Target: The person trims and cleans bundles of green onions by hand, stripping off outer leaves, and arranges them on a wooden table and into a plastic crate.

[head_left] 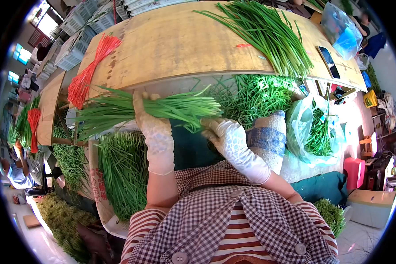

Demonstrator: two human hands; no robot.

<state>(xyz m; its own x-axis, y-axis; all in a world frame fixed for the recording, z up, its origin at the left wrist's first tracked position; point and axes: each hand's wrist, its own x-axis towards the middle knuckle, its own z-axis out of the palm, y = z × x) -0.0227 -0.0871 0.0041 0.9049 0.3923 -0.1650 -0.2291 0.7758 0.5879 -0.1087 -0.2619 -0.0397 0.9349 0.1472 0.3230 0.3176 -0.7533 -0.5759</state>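
My left hand [152,116], in a pale patterned glove, is wrapped round the middle of a bunch of long green stalks [180,107]. The bunch lies crosswise in front of the wooden table's near edge, leafy ends to the left and cut ends to the right. At those right ends is my right hand [222,132], gloved the same way, its fingers bent against the lowest stalk ends; what its fingertips hold is too small to make out. A larger pile of green stalks [273,37] rests on the table. Red ties [92,72] hang over the table's left edge.
The wooden table [163,39] spans the front, with a phone [329,61] at its right. A sack of greens [123,171] stands left of my lap. To the right are a rolled towel [268,138] and a plastic bag [312,132]. Another person [20,171] sits far left.
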